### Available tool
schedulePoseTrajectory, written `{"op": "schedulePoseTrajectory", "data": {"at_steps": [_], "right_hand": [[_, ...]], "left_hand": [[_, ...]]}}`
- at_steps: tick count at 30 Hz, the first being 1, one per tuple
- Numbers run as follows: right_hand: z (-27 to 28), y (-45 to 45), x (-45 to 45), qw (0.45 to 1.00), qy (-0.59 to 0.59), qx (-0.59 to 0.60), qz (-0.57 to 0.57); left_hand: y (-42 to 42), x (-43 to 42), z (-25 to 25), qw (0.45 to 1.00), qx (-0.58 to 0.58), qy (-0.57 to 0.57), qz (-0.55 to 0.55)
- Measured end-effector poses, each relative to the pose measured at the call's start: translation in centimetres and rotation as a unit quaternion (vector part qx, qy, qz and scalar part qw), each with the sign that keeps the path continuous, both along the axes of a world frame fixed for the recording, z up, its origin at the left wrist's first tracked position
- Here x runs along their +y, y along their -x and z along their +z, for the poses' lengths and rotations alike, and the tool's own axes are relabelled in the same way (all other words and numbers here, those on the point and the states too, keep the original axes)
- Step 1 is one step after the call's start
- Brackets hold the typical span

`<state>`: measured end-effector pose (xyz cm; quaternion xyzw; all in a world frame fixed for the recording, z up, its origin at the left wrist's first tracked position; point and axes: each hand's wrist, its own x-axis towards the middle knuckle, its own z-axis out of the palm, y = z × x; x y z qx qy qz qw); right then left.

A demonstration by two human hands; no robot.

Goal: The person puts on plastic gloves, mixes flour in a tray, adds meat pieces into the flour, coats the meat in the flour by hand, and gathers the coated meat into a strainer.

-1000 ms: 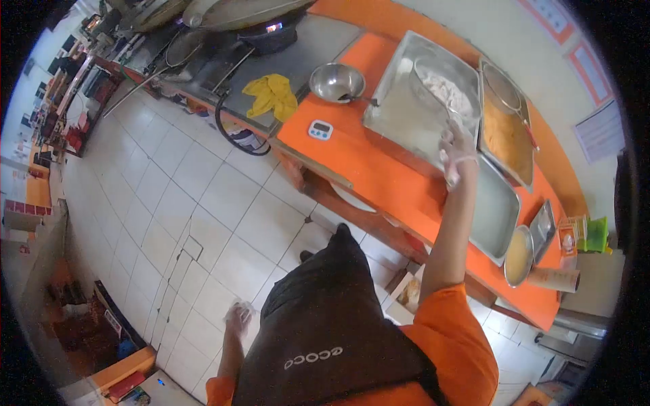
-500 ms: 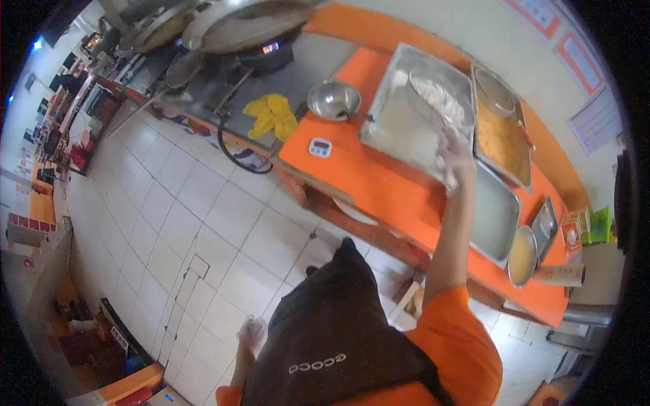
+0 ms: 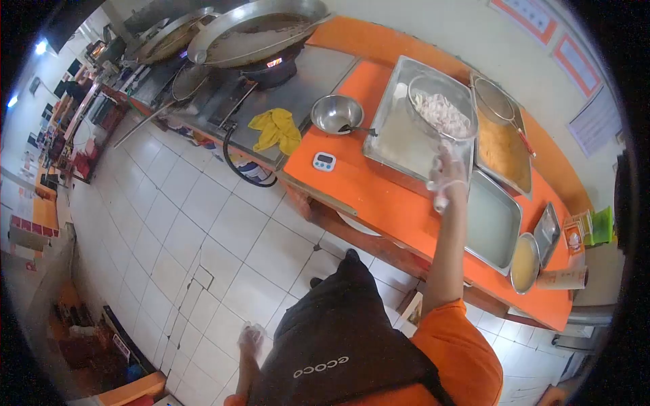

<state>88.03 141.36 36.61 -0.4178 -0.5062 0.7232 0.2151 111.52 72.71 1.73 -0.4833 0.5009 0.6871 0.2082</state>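
My right hand (image 3: 447, 177), in a clear plastic glove, is closed round the handle of a strainer (image 3: 477, 122). Its round mesh basket, with white, flour-coated pieces (image 3: 441, 114) inside, is at the far end of a deep metal tray (image 3: 399, 141) containing pale powder. I cannot tell whether the basket rests on the powder. My left hand (image 3: 252, 340), also gloved, hangs low at my side above the floor; its fingers look loosely apart, with nothing visible in them.
Beside the tray are a pan of orange crumbs (image 3: 500, 152) with another strainer (image 3: 494, 99), a pan of cloudy liquid (image 3: 493, 220) and a bowl of yellow liquid (image 3: 524, 264). A metal bowl (image 3: 337, 114), timer (image 3: 324, 161) and yellow cloth (image 3: 275, 130) lie left, near a large wok (image 3: 261, 34).
The view has shifted slightly and is sharper. My right hand, blurred before, has come a little towards me with the strainer handle. My left hand still hangs low.
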Motion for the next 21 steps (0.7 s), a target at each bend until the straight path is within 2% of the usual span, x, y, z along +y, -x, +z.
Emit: {"op": "schedulePoseTrajectory", "data": {"at_steps": [1, 2, 3, 4, 5, 8, 9, 10, 11, 14, 15, 16, 17, 18, 19, 20, 21], "right_hand": [[-6.8, 0.0, 4.9, 0.974, -0.204, -0.011, 0.097], [-13.4, 0.0, 9.7, 0.903, -0.406, -0.014, 0.14], [-10.2, -0.6, 8.9, 0.93, -0.332, 0.003, 0.156], [-5.8, -1.0, 5.9, 0.973, -0.166, 0.064, 0.149], [-1.2, -1.4, 2.8, 0.987, 0.003, 0.115, 0.113], [-6.9, 0.5, 4.6, 0.972, -0.199, 0.057, 0.109], [-8.9, 1.2, 6.4, 0.961, -0.248, 0.079, 0.094], [-8.3, 1.8, 6.2, 0.947, -0.297, 0.099, 0.078], [-8.1, 0.8, 5.8, 0.96, -0.255, 0.063, 0.093], [-15.2, 0.5, 8.9, 0.941, -0.318, 0.033, 0.114], [-13.4, -0.7, 7.9, 0.934, -0.339, 0.026, 0.112], [-7.6, -0.7, 5.4, 0.977, -0.166, 0.059, 0.116], [-1.6, -0.8, 2.9, 0.993, 0.01, 0.08, 0.086], [-5.2, -0.2, 4.2, 0.965, -0.243, 0.075, 0.071], [-10.8, 1.5, 7.2, 0.871, -0.485, 0.069, 0.051], [-8.6, 1.0, 5.1, 0.954, -0.282, 0.081, 0.067], [-5.9, 0.5, 2.7, 0.994, -0.069, 0.084, 0.032]], "left_hand": [[0.2, 0.4, -0.1, 1.0, 0.002, 0.011, 0.005], [-0.7, 0.5, -0.2, 1.0, -0.001, 0.023, 0.01], [-1.0, -0.2, -1.3, 1.0, 0.004, -0.003, -0.011], [-0.5, -1.1, -2.8, 0.999, 0.018, -0.032, -0.031], [-0.8, -2.4, -3.0, 0.997, 0.019, -0.054, -0.055], [-0.2, 0.6, -0.3, 0.998, -0.029, -0.031, -0.05], [-1.1, 0.7, 0.7, 0.996, 0.003, -0.04, -0.078], [-0.6, 1.5, 0.9, 0.992, 0.049, -0.053, -0.103], [-0.5, 1.7, 1.4, 0.986, 0.087, -0.061, -0.128], [-1.0, 2.8, 0.9, 0.997, 0.035, 0.06, -0.025], [-0.8, 1.8, 0.0, 0.998, 0.027, 0.036, -0.05], [-0.5, 0.9, -1.5, 0.992, 0.066, 0.007, -0.105], [-0.7, -1.5, -4.2, 0.929, 0.268, -0.047, -0.252], [-1.2, -2.8, -5.4, 0.874, 0.368, -0.064, -0.311], [-1.2, -3.6, -6.6, 0.812, 0.457, -0.096, -0.35], [-1.4, -3.9, -6.5, 0.815, 0.446, -0.07, -0.364], [-2.6, -4.3, -5.8, 0.819, 0.429, -0.044, -0.378]]}}
